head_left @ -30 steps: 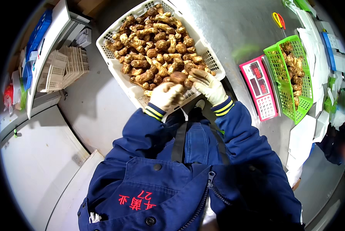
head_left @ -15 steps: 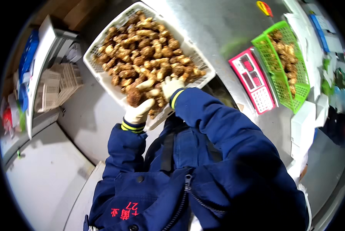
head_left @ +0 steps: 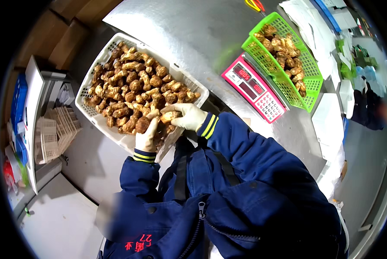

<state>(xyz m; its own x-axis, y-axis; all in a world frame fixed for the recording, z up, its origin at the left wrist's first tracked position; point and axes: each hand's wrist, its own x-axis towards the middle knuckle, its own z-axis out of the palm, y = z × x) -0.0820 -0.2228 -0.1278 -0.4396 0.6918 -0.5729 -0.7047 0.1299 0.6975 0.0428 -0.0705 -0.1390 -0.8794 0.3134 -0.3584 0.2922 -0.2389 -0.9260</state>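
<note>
A white slotted basket [head_left: 99,64] full of brown mushrooms [head_left: 133,86] rests on the edge of a steel table. My left hand [head_left: 147,134], in a pale glove, grips one brown mushroom [head_left: 142,124] at the basket's near rim. My right hand [head_left: 188,116], also gloved, holds another mushroom [head_left: 169,116] just beside it. Both dark blue sleeves with yellow-striped cuffs reach up from below.
A red and pink weighing scale [head_left: 254,88] sits on the steel table [head_left: 202,30], with a green basket [head_left: 308,93] of mushrooms on it. Stacked empty white baskets [head_left: 51,134] lie at left beside a shelf. Cardboard boxes [head_left: 72,26] stand behind.
The view has swung so the white basket sits further left. My hands moved from the basket's middle near edge to its near right corner, each now closed on a mushroom.
</note>
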